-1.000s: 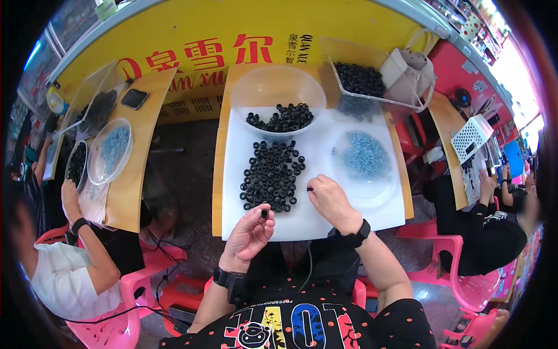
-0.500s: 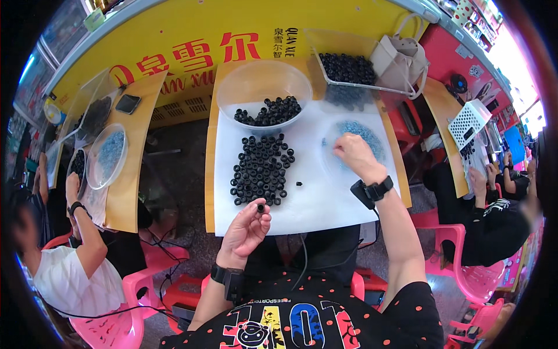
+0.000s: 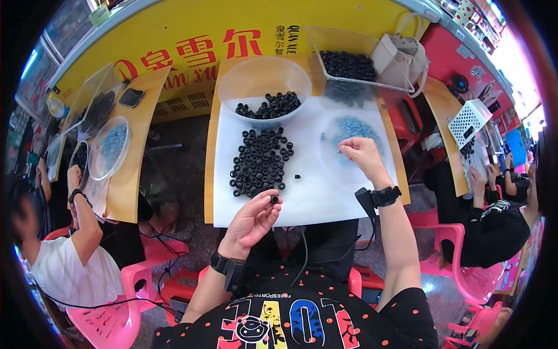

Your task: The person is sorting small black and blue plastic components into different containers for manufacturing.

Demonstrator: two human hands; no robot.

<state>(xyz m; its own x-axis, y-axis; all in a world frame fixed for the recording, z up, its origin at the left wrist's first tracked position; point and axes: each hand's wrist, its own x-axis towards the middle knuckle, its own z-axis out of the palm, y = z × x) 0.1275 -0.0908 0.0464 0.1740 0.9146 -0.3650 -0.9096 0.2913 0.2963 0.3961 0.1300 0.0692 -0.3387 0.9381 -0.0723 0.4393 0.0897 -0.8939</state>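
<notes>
My left hand (image 3: 254, 218) pinches one small black ring (image 3: 274, 199) between thumb and fingertips, just above the near edge of the white sheet (image 3: 314, 192). A pile of black rings (image 3: 260, 162) lies on the sheet beyond that hand. My right hand (image 3: 363, 156) reaches into the clear shallow dish of small blue pieces (image 3: 353, 129), fingertips down among them; whether it grips one is hidden. A clear bowl (image 3: 264, 87) with more black rings stands at the far side. One loose black ring (image 3: 297, 175) lies between the pile and the dish.
A clear tray of black rings (image 3: 347, 65) and a beige bag (image 3: 398, 58) sit at the back right. At the left table a person in a white shirt (image 3: 72, 262) works with similar dishes (image 3: 108, 147). Pink stools (image 3: 459, 256) and another seated person (image 3: 497, 224) are at the right.
My right hand moved from the near side of the ring pile out to the blue-piece dish. My left hand stayed put, holding the black ring.
</notes>
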